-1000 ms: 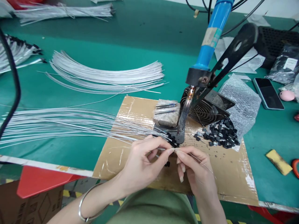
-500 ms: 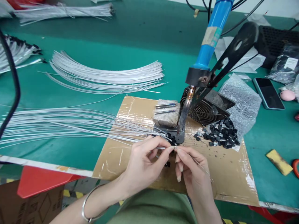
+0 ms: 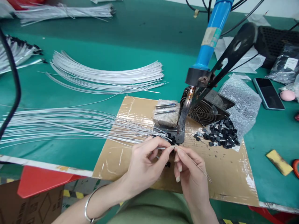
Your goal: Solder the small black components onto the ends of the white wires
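My left hand pinches thumb against index finger on the end of a thin white wire, mostly hidden by the fingers. Fingertip to fingertip with it, my right hand is closed on a thin metal rod, which slants down across the fingers. Whatever lies between the two pinches is too small to make out. Just beyond the fingertips, loose white wires end in small black connectors, beside the bent tip of a blue-handled soldering iron. Both hands are over a cardboard sheet.
Behind the cardboard's left part lies a bundle of white wires. A sponge block holding metal pieces and a black fan flank the iron. Small black pieces are heaped at right, near bubble wrap, a phone and a yellow sponge.
My right hand has turned slightly and shifted a little left, so the rod shows more plainly. My left hand keeps its pinch in nearly the same place.
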Action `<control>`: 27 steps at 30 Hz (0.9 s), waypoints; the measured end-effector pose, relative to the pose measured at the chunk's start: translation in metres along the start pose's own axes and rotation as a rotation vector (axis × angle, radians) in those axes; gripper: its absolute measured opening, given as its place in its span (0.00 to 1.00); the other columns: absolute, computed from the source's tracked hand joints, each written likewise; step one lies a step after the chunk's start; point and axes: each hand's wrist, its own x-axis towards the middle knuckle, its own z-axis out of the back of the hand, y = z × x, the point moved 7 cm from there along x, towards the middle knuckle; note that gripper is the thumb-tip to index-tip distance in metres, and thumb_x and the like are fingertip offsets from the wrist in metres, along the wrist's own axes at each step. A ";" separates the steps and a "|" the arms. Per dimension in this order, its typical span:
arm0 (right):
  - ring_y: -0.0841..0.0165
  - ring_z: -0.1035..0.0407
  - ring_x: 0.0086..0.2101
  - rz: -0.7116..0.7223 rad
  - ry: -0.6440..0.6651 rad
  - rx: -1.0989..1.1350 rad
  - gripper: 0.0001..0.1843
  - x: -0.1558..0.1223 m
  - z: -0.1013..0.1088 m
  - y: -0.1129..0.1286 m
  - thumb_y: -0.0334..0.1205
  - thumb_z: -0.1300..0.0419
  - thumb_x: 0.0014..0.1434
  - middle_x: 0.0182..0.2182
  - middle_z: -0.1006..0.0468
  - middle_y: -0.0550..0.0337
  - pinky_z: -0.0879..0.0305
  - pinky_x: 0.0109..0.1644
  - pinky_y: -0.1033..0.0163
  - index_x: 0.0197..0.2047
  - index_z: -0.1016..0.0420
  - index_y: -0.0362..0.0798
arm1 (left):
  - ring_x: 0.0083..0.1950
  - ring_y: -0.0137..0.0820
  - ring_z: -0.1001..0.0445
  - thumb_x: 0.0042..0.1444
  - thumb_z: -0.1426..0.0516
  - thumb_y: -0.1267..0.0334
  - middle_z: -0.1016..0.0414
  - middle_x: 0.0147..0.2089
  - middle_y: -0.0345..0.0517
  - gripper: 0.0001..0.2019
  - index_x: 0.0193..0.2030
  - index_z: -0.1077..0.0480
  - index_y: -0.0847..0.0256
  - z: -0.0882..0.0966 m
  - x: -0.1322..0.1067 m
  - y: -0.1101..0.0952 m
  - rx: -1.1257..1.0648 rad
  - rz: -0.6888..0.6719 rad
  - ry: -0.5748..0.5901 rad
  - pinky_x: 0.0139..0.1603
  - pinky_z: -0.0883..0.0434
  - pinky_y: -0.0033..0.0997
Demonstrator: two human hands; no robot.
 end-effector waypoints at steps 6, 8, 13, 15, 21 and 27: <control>0.77 0.37 0.16 0.009 -0.015 -0.007 0.11 -0.002 -0.001 -0.004 0.50 0.20 0.55 0.22 0.22 0.63 0.35 0.15 0.73 0.34 0.08 0.51 | 0.22 0.22 0.43 0.64 0.38 0.72 0.31 0.22 0.32 0.09 0.32 0.22 0.60 -0.002 0.001 0.001 -0.071 0.076 0.017 0.22 0.44 0.23; 0.76 0.35 0.17 0.013 0.003 -0.085 0.13 -0.003 0.003 -0.002 0.52 0.22 0.57 0.24 0.20 0.61 0.34 0.15 0.72 0.37 0.08 0.52 | 0.22 0.22 0.42 0.65 0.38 0.70 0.30 0.22 0.34 0.09 0.32 0.22 0.61 -0.003 0.001 0.005 -0.098 0.127 0.041 0.22 0.42 0.23; 0.69 0.25 0.24 0.347 -0.242 -0.657 0.14 -0.005 0.050 0.049 0.51 0.24 0.60 0.38 0.12 0.54 0.22 0.27 0.62 0.45 0.08 0.52 | 0.21 0.24 0.38 0.63 0.37 0.64 0.25 0.24 0.40 0.08 0.32 0.20 0.62 -0.002 0.001 0.019 -0.129 0.253 0.048 0.21 0.42 0.25; 0.66 0.24 0.28 0.556 -0.450 -0.971 0.16 -0.009 0.070 0.078 0.53 0.27 0.63 0.38 0.13 0.53 0.21 0.33 0.59 0.45 0.09 0.50 | 0.23 0.26 0.35 0.62 0.37 0.64 0.23 0.25 0.42 0.07 0.33 0.19 0.61 -0.001 0.002 0.021 -0.136 0.273 0.045 0.22 0.41 0.25; 0.67 0.27 0.26 0.900 -0.431 -1.638 0.19 -0.002 0.070 0.097 0.52 0.37 0.72 0.27 0.20 0.58 0.31 0.33 0.61 0.39 0.14 0.45 | 0.23 0.26 0.35 0.61 0.37 0.65 0.21 0.26 0.44 0.07 0.34 0.17 0.62 -0.002 0.005 0.017 -0.145 0.256 0.063 0.23 0.40 0.26; 0.68 0.26 0.24 0.872 -0.381 -1.680 0.21 -0.001 0.072 0.098 0.52 0.42 0.74 0.28 0.20 0.59 0.31 0.31 0.62 0.39 0.17 0.46 | 0.22 0.24 0.41 0.61 0.37 0.66 0.22 0.25 0.43 0.08 0.33 0.17 0.63 -0.002 0.007 0.013 -0.127 0.232 0.068 0.23 0.42 0.25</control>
